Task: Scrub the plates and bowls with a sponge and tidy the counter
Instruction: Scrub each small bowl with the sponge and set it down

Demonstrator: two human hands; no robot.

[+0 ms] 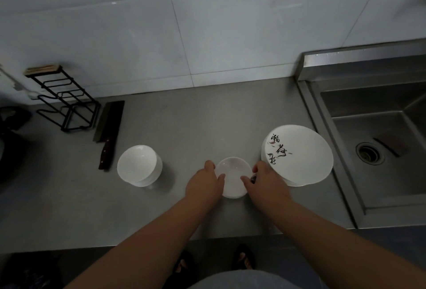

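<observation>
small white round dish [233, 174] is mid-front on the grey counter [207, 116], between the stacked white bowls [138, 166] and the lettered white plates [302, 157] | left hand [204, 184] and right hand [266, 184] each pinch its rim, thumbs inside | tbh keep it level, don't clip the plates

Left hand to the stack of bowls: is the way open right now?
Probably yes: only bare counter lies between the left hand and the stack of bowls; the cleaver lies beyond them. But it grips the small dish, so it must let go first.
</observation>
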